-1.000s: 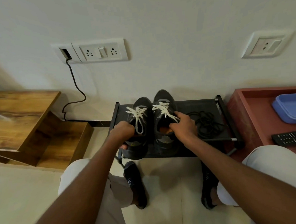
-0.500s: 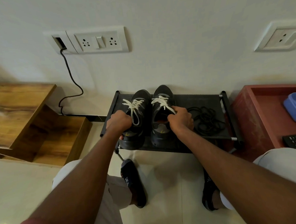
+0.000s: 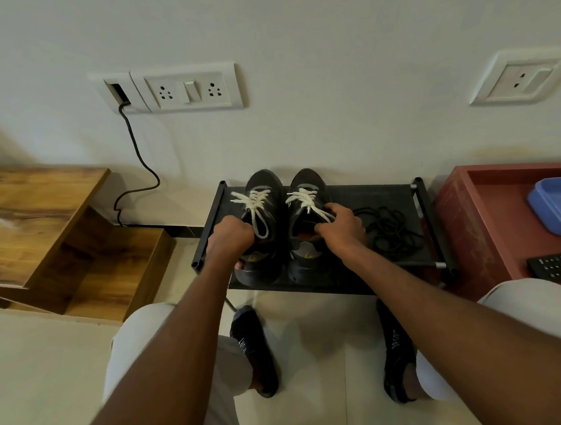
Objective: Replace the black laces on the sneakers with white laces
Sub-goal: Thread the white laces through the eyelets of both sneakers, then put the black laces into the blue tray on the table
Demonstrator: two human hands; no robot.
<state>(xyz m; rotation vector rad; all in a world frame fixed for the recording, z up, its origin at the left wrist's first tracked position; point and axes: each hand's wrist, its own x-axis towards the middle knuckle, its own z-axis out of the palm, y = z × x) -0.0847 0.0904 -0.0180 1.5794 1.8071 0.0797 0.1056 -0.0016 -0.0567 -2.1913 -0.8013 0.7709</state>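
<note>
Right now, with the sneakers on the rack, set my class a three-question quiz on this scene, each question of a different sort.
1. True or false: both sneakers on the black rack carry white laces.
2. Where do the black laces lie? A) on the floor B) on the rack, right of the sneakers C) on the red table
3. Fill in: the right hand pinches a ____ lace, and the left hand grips the left sneaker.

Key: 1 true; 2 B; 3 white

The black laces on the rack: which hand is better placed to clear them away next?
The right hand. It grips the right sneaker directly beside the black laces on the rack; the left hand holds the left sneaker, on the far side.
</note>
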